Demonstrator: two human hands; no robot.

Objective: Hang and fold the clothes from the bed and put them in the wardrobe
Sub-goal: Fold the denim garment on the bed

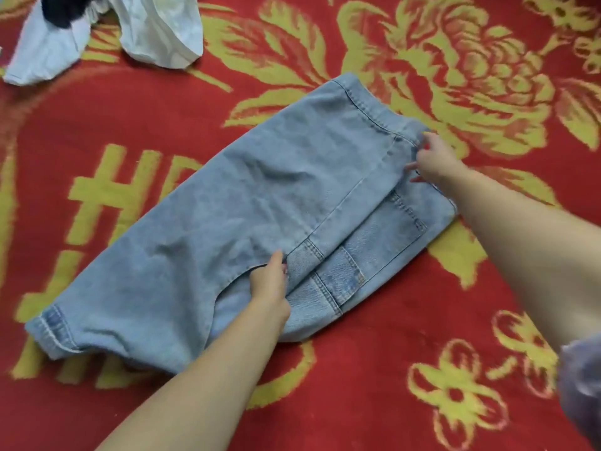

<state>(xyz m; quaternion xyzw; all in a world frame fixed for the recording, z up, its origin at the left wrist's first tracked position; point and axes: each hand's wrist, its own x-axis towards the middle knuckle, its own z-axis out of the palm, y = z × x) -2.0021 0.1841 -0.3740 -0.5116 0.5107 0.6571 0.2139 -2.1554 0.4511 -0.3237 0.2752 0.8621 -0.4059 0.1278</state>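
A pair of light blue jeans (247,209) lies folded on the red and yellow bed cover (97,125), its hem at the lower left and its waistband at the upper right. My left hand (270,281) rests on the jeans near the crotch seam, and the thumb and fingers seem to pinch a fold of denim. My right hand (432,161) is at the waistband corner, fingers curled on the edge of the fabric. A back pocket shows between the two hands.
A white garment (156,30) with a dark piece of clothing (65,8) on it lies crumpled at the top left of the bed. The patterned cover fills the whole view. A bluish sleeve (582,385) shows at the right edge.
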